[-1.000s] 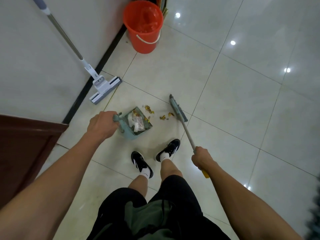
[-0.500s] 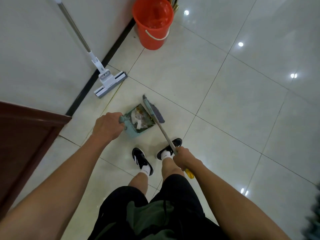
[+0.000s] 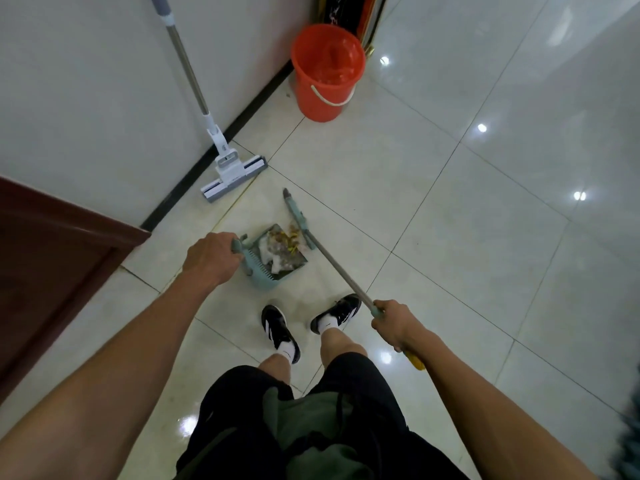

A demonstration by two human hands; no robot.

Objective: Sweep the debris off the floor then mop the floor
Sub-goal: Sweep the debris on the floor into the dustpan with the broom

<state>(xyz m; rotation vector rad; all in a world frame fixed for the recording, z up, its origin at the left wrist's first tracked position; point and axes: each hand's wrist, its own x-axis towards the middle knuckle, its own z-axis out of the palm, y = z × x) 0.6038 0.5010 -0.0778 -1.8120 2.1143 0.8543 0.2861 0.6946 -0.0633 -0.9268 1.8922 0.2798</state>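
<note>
Left hand [image 3: 213,256]: we grip the dustpan [image 3: 273,258] handle.
Right hand [image 3: 393,323]: we clasp the broom [image 3: 323,251].
Risk: tilting the dustpan could spill the debris [image 3: 285,242].

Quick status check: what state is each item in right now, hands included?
Left hand: grips dustpan handle.
Right hand: grips broom handle.
Dustpan: on floor, holding debris.
Broom: head at dustpan mouth.
Mop: leaning on wall, unused.
Bucket: upright by wall, red liner inside.
</note>
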